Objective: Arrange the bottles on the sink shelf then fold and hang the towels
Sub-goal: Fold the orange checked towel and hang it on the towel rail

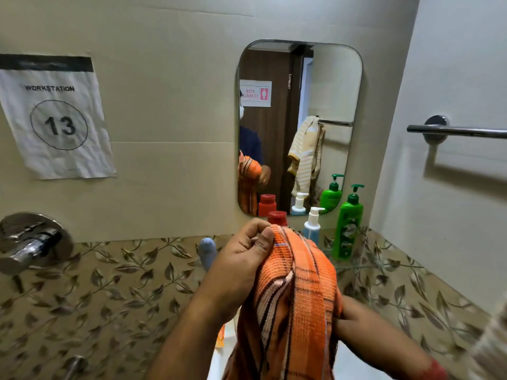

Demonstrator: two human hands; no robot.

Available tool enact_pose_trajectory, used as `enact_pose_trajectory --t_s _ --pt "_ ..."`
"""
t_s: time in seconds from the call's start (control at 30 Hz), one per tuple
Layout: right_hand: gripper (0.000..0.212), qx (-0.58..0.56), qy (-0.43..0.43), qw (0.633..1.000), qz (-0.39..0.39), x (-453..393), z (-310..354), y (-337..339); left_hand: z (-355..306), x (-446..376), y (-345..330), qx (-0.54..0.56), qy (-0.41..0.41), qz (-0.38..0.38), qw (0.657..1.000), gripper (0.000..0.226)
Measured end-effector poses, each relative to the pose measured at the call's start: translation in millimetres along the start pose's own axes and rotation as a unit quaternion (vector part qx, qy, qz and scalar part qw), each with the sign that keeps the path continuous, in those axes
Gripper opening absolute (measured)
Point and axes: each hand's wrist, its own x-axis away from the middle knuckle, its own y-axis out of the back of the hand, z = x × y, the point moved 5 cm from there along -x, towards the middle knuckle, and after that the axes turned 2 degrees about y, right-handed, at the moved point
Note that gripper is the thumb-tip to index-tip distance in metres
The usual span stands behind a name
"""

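Orange striped towel (296, 303) bunched upright below mirror (300, 127), held between both hands. Left hand (241, 259) pinches top edge, thumb on fabric. Right hand (365, 325) grips lower right side, fingers curled. Under mirror: red-capped bottle (277, 217), white pump bottle (312, 226), green pump bottle (348, 226). Towel bar (461, 131) right of mirror.

One camera only, worn on the person's head. It looks forward and slightly down, close over both hands, facing the wall with the mirror (299, 127) and, at the right edge, the towel bar (461, 131).
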Motion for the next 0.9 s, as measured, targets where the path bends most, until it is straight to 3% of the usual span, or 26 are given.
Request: enact_pose_trajectory --t_s 0.07,0.13,0.2,0.27,0.37,0.53,0.7,0.77,0.9 --pt "0.04 0.127 -0.023 0.99 -0.055 5.9 -0.2 22.8 -1.0 -2.8 -6.3 0.001 -0.005 0.013 1.0 0.021" --pt "0.063 0.178 0.037 0.972 -0.147 11.9 12.1 40.8 1.2 -6.3 -13.0 0.014 -0.004 0.028 1.0 0.02" --pt "0.047 0.067 0.147 0.969 -0.187 16.5 34.3 46.9 3.0 -9.8 -20.9 0.033 0.001 0.044 0.998 0.018" --pt "0.039 -0.093 0.202 0.966 -0.132 14.0 53.0 43.6 3.9 -13.7 -29.7 0.055 0.003 0.067 0.996 0.016" --pt "0.032 -0.094 0.229 0.968 -0.043 1.5 66.5 37.4 -1.4 -20.7 -42.9 0.087 -0.012 0.081 0.993 0.018" --pt "0.02 -0.18 0.245 0.951 -0.06 -12.6 62.3 58.1 -2.9 -29.9 -56.0 0.076 -0.014 0.055 0.996 0.021" --pt "0.016 -0.247 0.271 0.93 -0.028 -23.9 56.9 79.3 29.3 -25.7 -60.3 0.093 0.089 0.076 0.989 0.042" --pt "0.015 -0.27 0.292 0.917 -0.013 -25.5 58.0 84.5 50.8 -19.8 -61.2 0.135 0.137 0.07 0.979 0.061" --pt "0.015 -0.287 0.305 0.908 0.012 -32.5 49.5 88.3 79.9 -2.7 -64.9 0.282 0.135 0.106 0.944 0.055"
